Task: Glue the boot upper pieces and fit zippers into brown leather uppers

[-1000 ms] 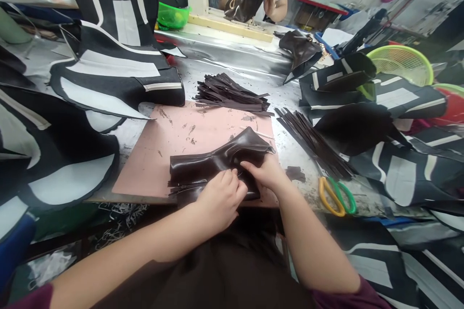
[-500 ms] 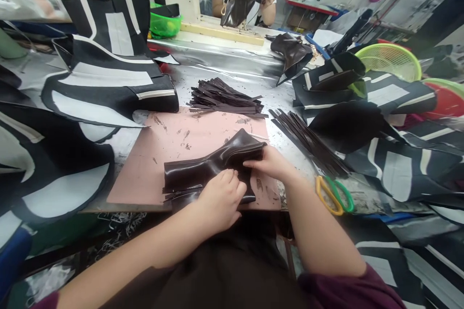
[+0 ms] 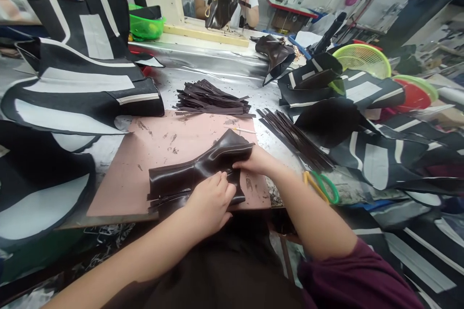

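A glossy dark brown leather boot upper [image 3: 195, 169] lies folded on the pink work mat [image 3: 119, 174], close to the table's front edge. My left hand [image 3: 213, 198] is closed over its middle, with thumb and fingertips pinched together at the leather; what exactly lies between them is hidden. At the boot upper's right end, my right hand [image 3: 253, 159] grips the edge, thumb on top and the other fingers tucked underneath or inside. Narrow dark strip ends [image 3: 159, 200] stick out at the lower left of the upper.
Beyond the mat lies a pile of dark strips [image 3: 213, 99], with another bundle of strips [image 3: 295, 140] to the right. Scissors [image 3: 322, 187] rest near the front edge. Black boot pieces [image 3: 87, 77] crowd both sides. A person [image 3: 250, 2] holds a boot upper behind a sewing machine.
The whole view has swung to the right, so the table things sit further left. Both hands keep hold of the boot upper; the right hand's grip has shifted slightly along its right end.
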`<state>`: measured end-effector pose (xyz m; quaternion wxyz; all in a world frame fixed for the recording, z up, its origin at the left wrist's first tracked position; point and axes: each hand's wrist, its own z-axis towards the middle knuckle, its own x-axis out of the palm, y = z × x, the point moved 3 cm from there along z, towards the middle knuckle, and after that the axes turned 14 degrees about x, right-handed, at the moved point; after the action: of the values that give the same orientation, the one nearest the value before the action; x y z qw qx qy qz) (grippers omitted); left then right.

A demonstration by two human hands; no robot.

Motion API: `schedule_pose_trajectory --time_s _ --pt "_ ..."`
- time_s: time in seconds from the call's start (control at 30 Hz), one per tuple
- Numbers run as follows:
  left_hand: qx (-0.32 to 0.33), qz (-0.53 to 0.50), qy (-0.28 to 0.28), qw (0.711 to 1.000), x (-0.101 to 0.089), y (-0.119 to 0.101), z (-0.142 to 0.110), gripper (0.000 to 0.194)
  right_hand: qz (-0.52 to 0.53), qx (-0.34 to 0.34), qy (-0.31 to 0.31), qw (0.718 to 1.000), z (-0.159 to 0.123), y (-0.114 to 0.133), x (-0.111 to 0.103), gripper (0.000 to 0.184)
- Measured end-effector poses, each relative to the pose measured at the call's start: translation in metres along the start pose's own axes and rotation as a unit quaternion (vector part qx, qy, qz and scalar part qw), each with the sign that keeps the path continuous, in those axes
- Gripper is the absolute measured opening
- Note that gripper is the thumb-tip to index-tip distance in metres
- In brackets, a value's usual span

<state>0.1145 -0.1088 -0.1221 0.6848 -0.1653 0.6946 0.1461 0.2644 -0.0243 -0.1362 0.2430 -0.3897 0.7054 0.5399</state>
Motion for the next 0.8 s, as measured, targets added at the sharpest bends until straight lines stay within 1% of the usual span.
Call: schedule_pose_trajectory --time_s 0.1,0.17,0.27,0.3,0.37,0.4,0.47,0.5,0.53,0.6,0.67,0.7,0.73,0.77,0.8 --pt "0.001 -0.005 0.0 1.0 0.002 0.001 -0.004 0.044 -0.076 0.0 -0.036 0.996 -0.003 -0.005 0.0 0.037" --pt "0.003 -0.003 -0.003 1.0 0.004 0.003 -0.007 0.044 -0.119 0.025 -0.045 0.991 -0.002 -0.011 -0.009 0.037" --pt "0.009 -0.003 -0.014 1.0 0.006 0.003 -0.009 0.044 -0.176 0.081 -0.028 0.981 0.004 -0.022 -0.031 0.022" --pt "0.008 -0.002 -0.016 1.0 0.006 0.003 -0.009 0.044 -0.187 0.096 -0.032 0.977 0.008 -0.024 -0.039 0.018" --pt "0.003 0.006 -0.012 1.0 0.005 0.002 -0.008 0.041 -0.191 0.108 -0.071 0.973 0.019 -0.023 -0.05 0.01" --pt "0.0 0.015 -0.005 1.0 0.004 0.001 -0.008 0.04 -0.188 0.107 -0.097 0.971 0.026 -0.02 -0.052 0.007" --pt "-0.007 0.036 -0.001 0.999 0.0 0.0 -0.011 0.038 -0.182 0.1 -0.133 0.969 0.04 -0.012 -0.047 0.013" --pt "-0.007 0.05 -0.011 0.999 -0.002 -0.001 -0.015 0.037 -0.18 0.096 -0.139 0.969 0.045 -0.008 -0.043 0.015" --pt "-0.004 0.064 -0.03 0.997 -0.004 -0.002 -0.022 0.037 -0.179 0.093 -0.138 0.97 0.05 -0.005 -0.039 0.017" --pt "0.007 0.099 -0.092 0.991 -0.008 -0.004 -0.042 0.034 -0.174 0.094 -0.135 0.971 0.051 -0.004 -0.037 0.018" --pt "0.005 0.13 -0.154 0.979 -0.011 -0.006 -0.067 0.029 -0.16 0.104 -0.15 0.97 0.041 -0.008 -0.046 0.016" --pt "-0.003 0.139 -0.174 0.975 -0.01 -0.007 -0.079 0.027 -0.152 0.111 -0.168 0.968 0.031 -0.011 -0.054 0.013" --pt "-0.014 0.144 -0.185 0.972 -0.009 -0.007 -0.089 0.025 -0.127 0.112 -0.207 0.963 0.018 -0.012 -0.062 0.009" --pt "-0.023 0.146 -0.189 0.971 -0.007 -0.008 -0.097 0.024 -0.086 0.102 -0.264 0.955 0.003 -0.01 -0.071 0.004" --pt "-0.032 0.145 -0.188 0.971 -0.004 -0.008 -0.102 0.024 -0.031 0.077 -0.331 0.94 -0.016 -0.005 -0.077 0.003"
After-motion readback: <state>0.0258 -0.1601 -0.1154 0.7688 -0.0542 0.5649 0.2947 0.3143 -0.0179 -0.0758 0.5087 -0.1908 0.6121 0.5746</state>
